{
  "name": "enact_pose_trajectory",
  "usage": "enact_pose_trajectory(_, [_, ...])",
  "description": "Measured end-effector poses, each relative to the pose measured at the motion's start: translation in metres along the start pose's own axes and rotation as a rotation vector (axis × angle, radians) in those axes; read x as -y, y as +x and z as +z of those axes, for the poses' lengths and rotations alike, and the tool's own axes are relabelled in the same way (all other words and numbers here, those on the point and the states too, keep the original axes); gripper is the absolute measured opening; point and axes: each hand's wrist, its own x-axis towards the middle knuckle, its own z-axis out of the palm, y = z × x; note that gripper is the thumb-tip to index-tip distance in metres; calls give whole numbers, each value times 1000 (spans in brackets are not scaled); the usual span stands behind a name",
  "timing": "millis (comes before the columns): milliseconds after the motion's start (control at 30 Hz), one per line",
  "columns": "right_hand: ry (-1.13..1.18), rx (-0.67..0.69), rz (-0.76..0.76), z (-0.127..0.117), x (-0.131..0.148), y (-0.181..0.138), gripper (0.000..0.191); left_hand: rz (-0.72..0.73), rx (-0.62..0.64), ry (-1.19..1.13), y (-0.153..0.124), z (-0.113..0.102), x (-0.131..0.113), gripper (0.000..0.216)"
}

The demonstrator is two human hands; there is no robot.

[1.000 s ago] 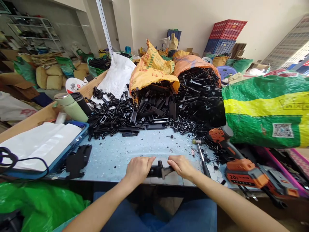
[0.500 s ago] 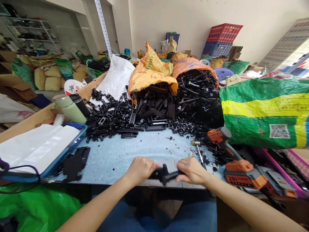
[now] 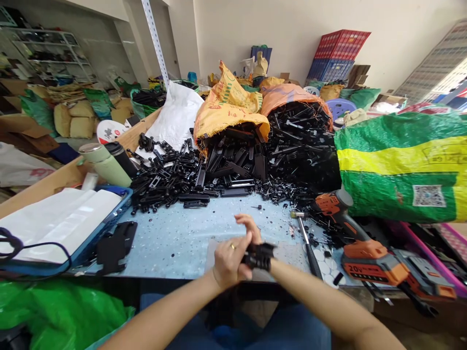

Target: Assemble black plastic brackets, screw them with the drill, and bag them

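Both my hands meet over the near edge of the worktable. My left hand (image 3: 229, 257), with a ring on one finger, is closed on a jointed black plastic part (image 3: 260, 256). My right hand (image 3: 251, 228) is just behind it, its fingers raised and loosely stretched, its wrist against the part. Some of the right palm is hidden, and the part is slightly blurred. Beneath the hands lies a clear sheet (image 3: 288, 250) on the light blue tabletop (image 3: 164, 238).
Heaps of black plastic parts (image 3: 164, 177) spill from a yellow sack (image 3: 229, 114) and an orange sack (image 3: 295, 99). On the right lie a hammer (image 3: 309, 250) and a cordless power tool (image 3: 365, 243). A blue basket with papers (image 3: 124, 201), black plates (image 3: 115, 248) and a green bottle (image 3: 105, 164) occupy the left.
My hands were apart, each gripping one end of the black part. They have come together, the right moving left and its fingers lifting, and the part now sits against the right wrist.
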Motion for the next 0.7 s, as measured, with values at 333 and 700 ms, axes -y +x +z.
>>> enact_pose_trajectory(333, [-249, 330, -15, -14, -121, 162, 30, -350, 42, 620, 85, -7, 99, 47])
enact_pose_trajectory(700, [136, 365, 199, -31, -101, 101, 44, -803, -130, 681, 95, -133, 192, 31])
